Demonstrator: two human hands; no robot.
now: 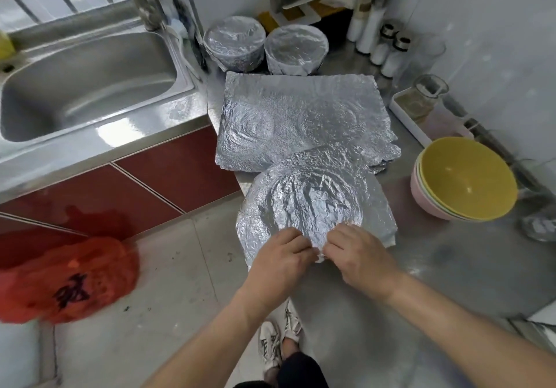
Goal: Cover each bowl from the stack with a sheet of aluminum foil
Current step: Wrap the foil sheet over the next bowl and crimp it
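Head view: left hand (282, 255) and right hand (358, 252) pinch the foil (313, 198) edge, lower centre, mid-crimp; next probably needs crimping round the rim.

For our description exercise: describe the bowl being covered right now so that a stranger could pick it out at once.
Find the steel counter right of the sink. In front of the flat pile of foil sheets, at the counter's near edge, sits a foil-draped bowl. Unlike the two wrapped bowls at the back, it alone has the left hand and right hand pinching its near rim.
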